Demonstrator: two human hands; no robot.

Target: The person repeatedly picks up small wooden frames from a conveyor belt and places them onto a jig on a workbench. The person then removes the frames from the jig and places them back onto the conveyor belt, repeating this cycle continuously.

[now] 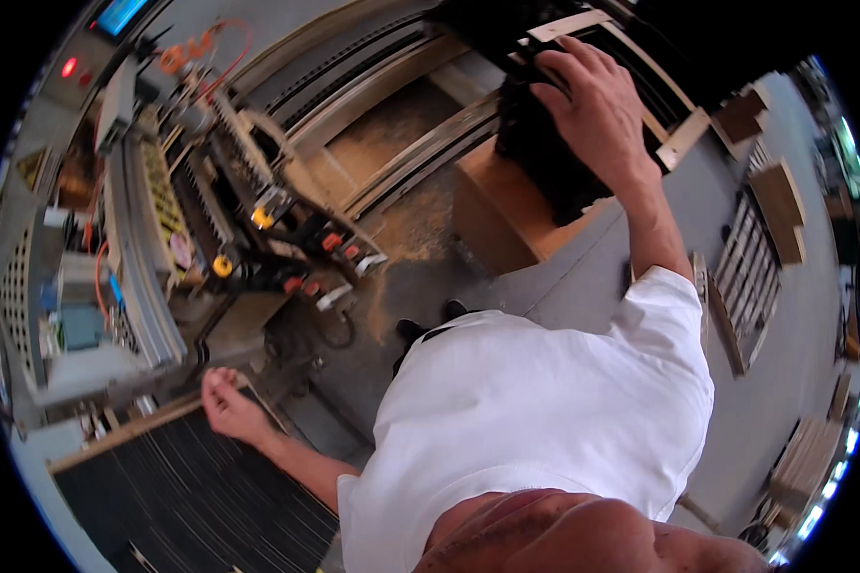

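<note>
My right hand reaches far forward, its thumb and fingers bent around the edge of a black stack of pieces with ragged sides. That stack sits on a brown wooden box, and a pale wooden frame lies beside my hand. At the lower left, my left hand hovers by the edge of a wood-edged bed of long dark strips. Its fingers are curled together; whatever may be in them is too small to make out.
A machine with rails and yellow and red clamps stands at the left, with a lit screen above. Sawdust covers the floor near it. A slatted pallet and stacked boards stand at the right.
</note>
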